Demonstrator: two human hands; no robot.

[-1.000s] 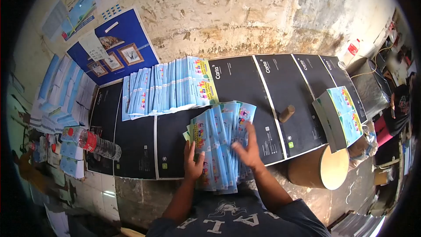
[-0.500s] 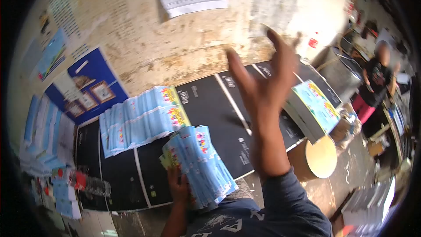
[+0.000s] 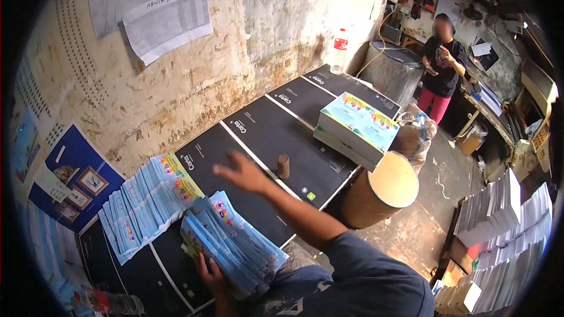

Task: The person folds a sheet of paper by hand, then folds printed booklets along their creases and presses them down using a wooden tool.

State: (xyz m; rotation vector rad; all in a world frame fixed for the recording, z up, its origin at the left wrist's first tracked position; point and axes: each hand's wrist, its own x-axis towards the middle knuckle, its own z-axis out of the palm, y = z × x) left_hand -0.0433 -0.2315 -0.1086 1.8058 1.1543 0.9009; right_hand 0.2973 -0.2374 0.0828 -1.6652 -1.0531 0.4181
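My left hand point(image 3: 212, 273) grips the near edge of a fanned stack of blue booklets point(image 3: 241, 246), which leans against my body at the table's front edge. My right hand point(image 3: 244, 173) hangs over the black table top with its fingers spread and nothing in them, just beyond that stack. To its left, a second fanned row of blue booklets point(image 3: 147, 202) lies on the table, a yellow-green cover at its right end. A small brown cylinder point(image 3: 283, 166) stands upright to the right of my right hand.
A thick block of printed covers point(image 3: 358, 126) sits at the table's right end, near a plastic bottle point(image 3: 339, 51). Beside the table stands a round drum point(image 3: 382, 191). Paper stacks point(image 3: 493, 217) rise at the right. A person point(image 3: 440, 64) stands farther back.
My right hand has come down from its raised position to low over the table. The view has turned to the right. My left hand still holds the booklet stack.
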